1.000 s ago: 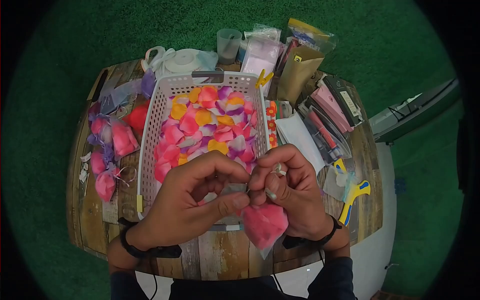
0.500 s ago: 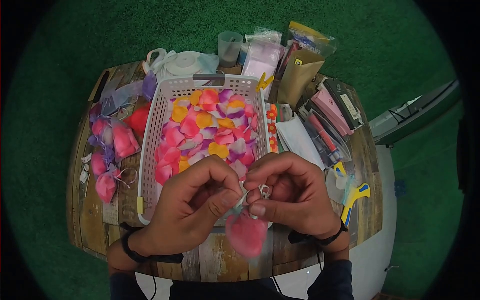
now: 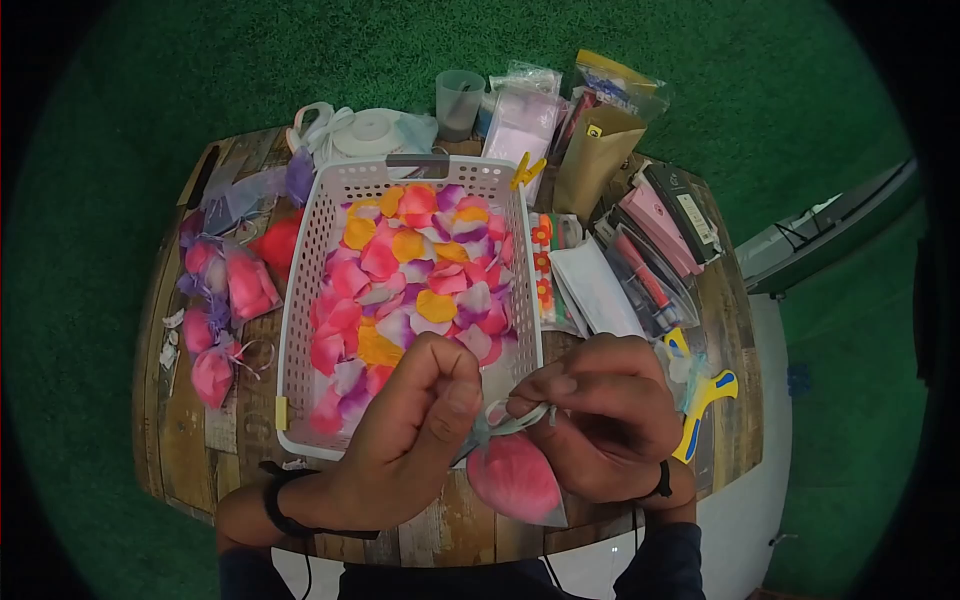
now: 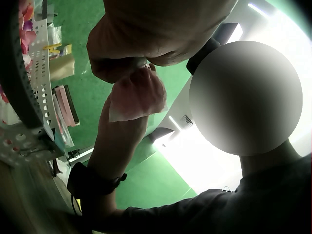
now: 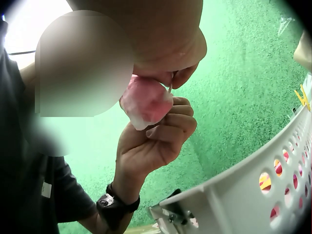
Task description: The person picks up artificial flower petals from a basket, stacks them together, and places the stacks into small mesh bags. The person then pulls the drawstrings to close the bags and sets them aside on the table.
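A small sheer pouch filled with pink petals hangs between the two hands, close over the table's near edge. My left hand pinches the gathered neck of the pouch on its left side, thumb uppermost. From that neck a pale ribbon loops out to the right, and the fingertips of my right hand pinch it. In the left wrist view the pouch hangs below the fingers with its flat corner downward. The right wrist view shows the pouch in front of the left hand's curled fingers.
A white perforated basket of colourful petals stands just beyond the hands. Filled pouches lie at the left. To the right are a yellow-handled tool, a paper bag and several packets. A ribbon roll and plastic cup stand behind.
The right hand has turned over, back of the hand now upward, and drawn the ribbon out to the right into loops. The left hand has moved slightly lower, still holding the pouch's neck.
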{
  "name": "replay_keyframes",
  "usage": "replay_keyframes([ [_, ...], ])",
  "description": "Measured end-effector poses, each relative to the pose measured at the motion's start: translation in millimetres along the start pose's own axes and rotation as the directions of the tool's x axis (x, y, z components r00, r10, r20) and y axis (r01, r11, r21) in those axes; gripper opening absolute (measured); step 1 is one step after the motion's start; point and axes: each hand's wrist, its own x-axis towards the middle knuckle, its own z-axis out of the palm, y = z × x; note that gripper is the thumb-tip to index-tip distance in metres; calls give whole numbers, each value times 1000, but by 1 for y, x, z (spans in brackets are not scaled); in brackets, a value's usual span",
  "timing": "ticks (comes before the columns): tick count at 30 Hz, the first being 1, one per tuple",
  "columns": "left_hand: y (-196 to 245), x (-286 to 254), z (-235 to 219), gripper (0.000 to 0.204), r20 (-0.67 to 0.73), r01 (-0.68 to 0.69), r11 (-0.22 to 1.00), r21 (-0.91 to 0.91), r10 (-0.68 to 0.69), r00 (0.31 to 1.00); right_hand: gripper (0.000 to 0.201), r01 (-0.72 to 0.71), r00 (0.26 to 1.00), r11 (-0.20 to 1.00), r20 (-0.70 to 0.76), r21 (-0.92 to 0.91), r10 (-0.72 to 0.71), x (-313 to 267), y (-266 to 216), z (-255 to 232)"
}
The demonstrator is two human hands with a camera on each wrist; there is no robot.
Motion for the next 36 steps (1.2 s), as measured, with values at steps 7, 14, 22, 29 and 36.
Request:
replay_keyframes([
  [7,-4,-2,2,22,107,15,991,-131,-1,994,40,53,998,998,-10,-46,-54,2,2,3],
  [14,10,4,13,21,85,46,995,-83,-39,996,36,32,998,998,-61,-48,-35,1,2,5],
  [22,-1,-1,6,17,-31,-40,999,-28,39,999,39,-2,998,1000,-64,4,2,-2,7,8],
  [29,-15,2,7,15,-89,-133,991,-31,130,987,21,330,933,944,-163,26,-322,-3,12,13],
  [36,-6,1,-2,9,100,-227,940,253,208,973,54,186,981,977,-27,-107,-190,-1,8,4],
])
